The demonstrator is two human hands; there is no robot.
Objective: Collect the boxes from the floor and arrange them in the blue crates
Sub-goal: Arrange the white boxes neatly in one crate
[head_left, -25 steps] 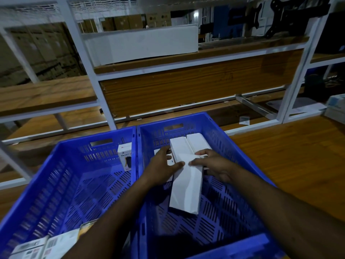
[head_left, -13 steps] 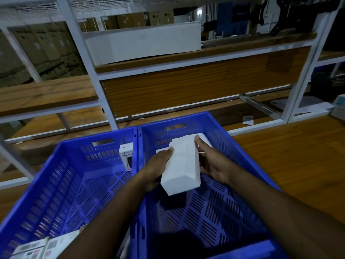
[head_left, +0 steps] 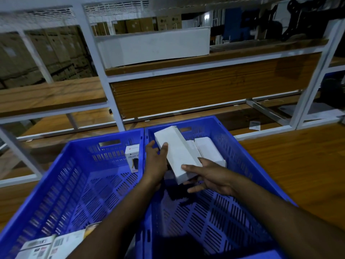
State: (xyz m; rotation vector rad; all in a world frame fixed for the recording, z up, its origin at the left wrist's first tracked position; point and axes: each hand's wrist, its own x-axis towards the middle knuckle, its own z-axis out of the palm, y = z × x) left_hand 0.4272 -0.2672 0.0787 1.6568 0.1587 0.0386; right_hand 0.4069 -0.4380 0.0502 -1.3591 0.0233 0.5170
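Both hands hold one long white box (head_left: 174, 153) above the right crate (head_left: 240, 150), at the centre of the frame. Left hand (head_left: 155, 162) grips the box's left side near its far half, thumb on the top face and fingers curled at the edge. Right hand (head_left: 211, 177) takes the near end, thumb laid along the top and fingers curled beneath. Its long axis runs from lower right to upper left: the near end sits in the right hand and the far end points up and left, toward the crate's far wall. The box tilts, far end raised. Its visible faces are plain, with no writing that can be read.

Just right of it, in the upper part of the right crate, lie two more white boxes (head_left: 209, 152), side by side and running roughly the same way.

Left crate (head_left: 61, 184) touches the right one along their shared wall. A small box (head_left: 133, 157) stands upright against that wall at the far corner, printed "HALLEY" with a red logo above. At lower left, labelled boxes (head_left: 54, 245) lie flat; their print is too small to read.

Behind, at the top of the frame, brown cartons (head_left: 169, 20) carry the LG mark.
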